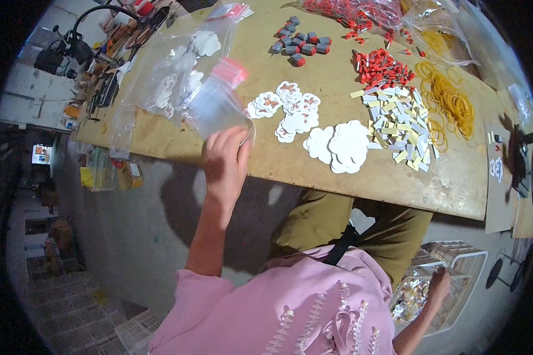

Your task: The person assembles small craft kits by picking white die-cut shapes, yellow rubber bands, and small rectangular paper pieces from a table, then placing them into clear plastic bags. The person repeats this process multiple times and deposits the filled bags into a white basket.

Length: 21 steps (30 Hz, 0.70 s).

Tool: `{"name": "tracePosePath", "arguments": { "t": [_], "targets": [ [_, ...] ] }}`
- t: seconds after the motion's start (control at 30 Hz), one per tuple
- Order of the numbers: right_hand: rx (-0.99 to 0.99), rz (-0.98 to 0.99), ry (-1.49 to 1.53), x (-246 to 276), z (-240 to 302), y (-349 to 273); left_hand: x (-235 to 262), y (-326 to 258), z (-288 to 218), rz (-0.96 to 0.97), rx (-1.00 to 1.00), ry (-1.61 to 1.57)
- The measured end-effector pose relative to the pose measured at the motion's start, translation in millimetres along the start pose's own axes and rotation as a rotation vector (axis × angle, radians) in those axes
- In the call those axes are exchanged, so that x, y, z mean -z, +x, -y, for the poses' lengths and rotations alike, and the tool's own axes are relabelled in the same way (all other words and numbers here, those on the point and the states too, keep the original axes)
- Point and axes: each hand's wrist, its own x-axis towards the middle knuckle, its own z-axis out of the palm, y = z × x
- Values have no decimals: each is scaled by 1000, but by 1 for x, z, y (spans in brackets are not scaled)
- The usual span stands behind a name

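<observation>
My left hand (226, 157) is at the table's front edge, its fingers curled onto the lower end of a clear zip bag (210, 109). That bag lies on a pile with red-pink top strips (230, 72). A thin pale curved edge shows beside the fingertips; I cannot make out what it belongs to. Down at the lower right, my right hand (438, 287) hangs over a white plastic basket (471, 290) holding shiny filled packets (410, 299). Its fingers are small and partly hidden. Right of my left hand lie printed white cut-outs (290, 109) and plain white cut-outs (343, 147).
On the table (266, 160) lie grey-and-red blocks (301, 44), small red parts (382, 68), yellow and grey strips (400, 124) and yellow rubber bands (450, 100). A large clear bag (166, 77) lies at left. Tools (106, 83) line the left edge.
</observation>
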Motion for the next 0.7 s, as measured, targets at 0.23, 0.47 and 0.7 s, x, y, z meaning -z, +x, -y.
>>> {"name": "tracePosePath", "arguments": {
  "t": [0.23,0.47,0.7],
  "targets": [
    [352,70,641,131,286,38,4,-27,-39,-208,-92,-191],
    [292,797,1305,179,403,35,29,-58,-139,128,-398,-462],
    [59,1043,1326,161,381,34,2,-65,-144,232,-497,-563]
  ]
}}
